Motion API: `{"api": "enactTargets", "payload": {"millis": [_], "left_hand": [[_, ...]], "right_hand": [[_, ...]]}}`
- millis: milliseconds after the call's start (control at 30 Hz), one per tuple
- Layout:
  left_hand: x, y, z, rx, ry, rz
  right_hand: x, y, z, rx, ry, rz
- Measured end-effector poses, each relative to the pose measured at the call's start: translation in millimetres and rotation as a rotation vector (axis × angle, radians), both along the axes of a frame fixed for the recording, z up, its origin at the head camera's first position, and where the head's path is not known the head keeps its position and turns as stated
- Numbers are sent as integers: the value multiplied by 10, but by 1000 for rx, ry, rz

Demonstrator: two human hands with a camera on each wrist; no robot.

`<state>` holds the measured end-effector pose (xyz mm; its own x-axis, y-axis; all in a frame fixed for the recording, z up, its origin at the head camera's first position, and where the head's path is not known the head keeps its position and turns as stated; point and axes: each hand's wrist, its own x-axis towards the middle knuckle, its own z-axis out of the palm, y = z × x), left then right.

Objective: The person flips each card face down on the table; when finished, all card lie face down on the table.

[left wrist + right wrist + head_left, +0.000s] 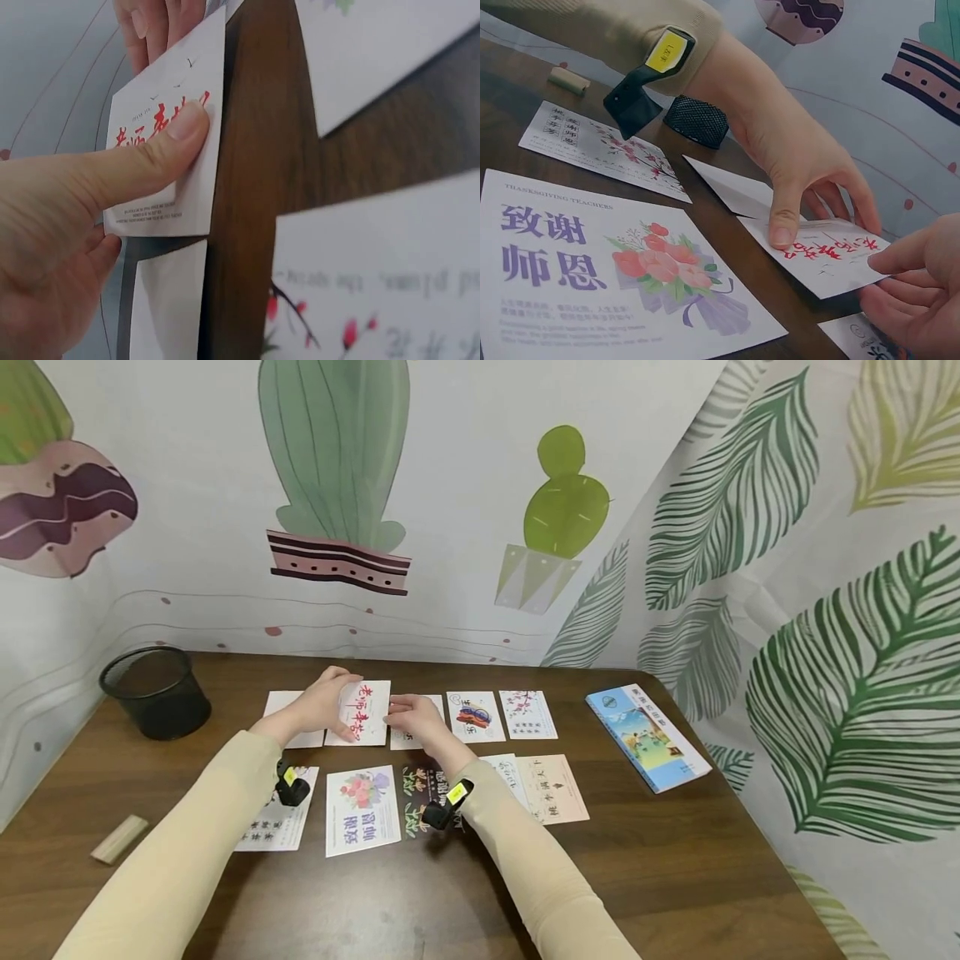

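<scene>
Card (367,706) with red lettering is being held near the tabletop's back edge (238,683), left hand (320,703) gripping its left side, fingers of the right hand (417,717) pinching its right edge.

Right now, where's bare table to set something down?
The widest bare patch of table lies on the near side of the blue book, right of the peach card. Another lies between the sleeves, in front of the bouquet card. It's crowded in the two rows of cards, especially where the left hand and right hand hold the red-lettered card.
</scene>
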<state>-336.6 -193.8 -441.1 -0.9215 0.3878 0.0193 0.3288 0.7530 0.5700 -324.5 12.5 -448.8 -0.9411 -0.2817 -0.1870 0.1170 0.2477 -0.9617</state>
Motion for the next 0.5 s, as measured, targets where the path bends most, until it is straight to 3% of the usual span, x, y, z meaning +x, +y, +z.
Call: {"api": "enactTargets", "payload": {"millis": [300,500], "left_hand": [[23,-51,-13,50,-6,-28],[70,-58,67,63,2,-21]], "right_hand": [[44,-96,-25,-55,-49,-23],[27,-112,-40,-78,-50,-62]]}}
